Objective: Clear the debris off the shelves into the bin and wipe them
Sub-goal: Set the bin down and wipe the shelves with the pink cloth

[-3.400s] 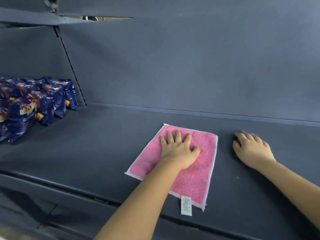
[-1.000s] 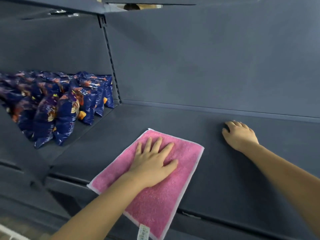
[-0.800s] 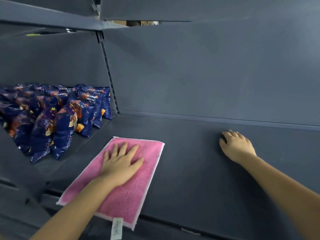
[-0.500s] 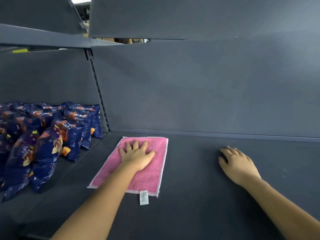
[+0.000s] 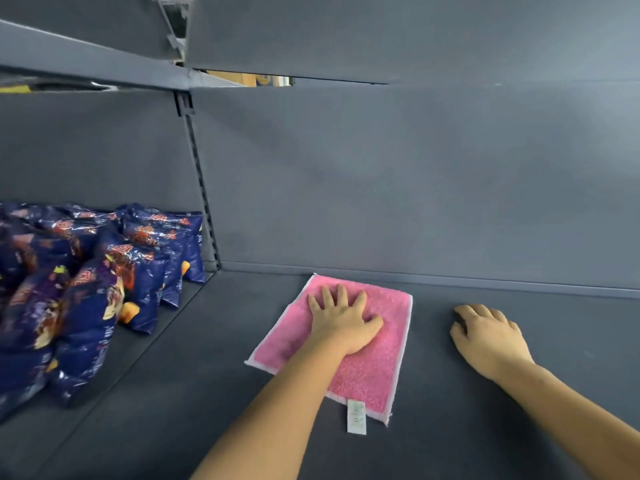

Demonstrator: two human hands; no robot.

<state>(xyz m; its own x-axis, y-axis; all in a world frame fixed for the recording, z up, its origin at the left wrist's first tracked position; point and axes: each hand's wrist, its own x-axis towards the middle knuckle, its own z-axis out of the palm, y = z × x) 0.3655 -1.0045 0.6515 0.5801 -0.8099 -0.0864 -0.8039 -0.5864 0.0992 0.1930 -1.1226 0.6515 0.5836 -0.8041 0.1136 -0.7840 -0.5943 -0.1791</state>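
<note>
A pink terry cloth (image 5: 377, 368) lies flat on the dark grey shelf (image 5: 207, 393), at about 6 o'clock from the middle of the view. It is a rectangle with a fuzzy, nubbly pile and a thin pale border along every edge. Its far edge almost touches the foot of the back panel (image 5: 381, 188), and it sits slightly askew, with its long sides leaning toward 1 o'clock. A white care label (image 5: 356, 417) hangs from its near edge at the cloth's 6 o'clock and lies on the shelf surface.

The left hand (image 5: 341, 322) is released and flat, palm down on the far half of the cloth. Its fingers are spread toward 12 o'clock and its thumb points out toward 3 o'clock, pressing the fabric to the shelf. The right hand (image 5: 488, 336) is at the cloth's 3 o'clock, apart from it. It rests palm down on the bare shelf with its fingers loosely bent and grasps nothing.

At 8 to 9 o'clock, on the neighbouring bay, stands a row of dark blue snack bags (image 5: 104, 282) printed in red and orange. A slotted upright rail (image 5: 202, 188) separates that bay from this one. An upper shelf (image 5: 86, 64) crosses at 10 to 11 o'clock.
</note>
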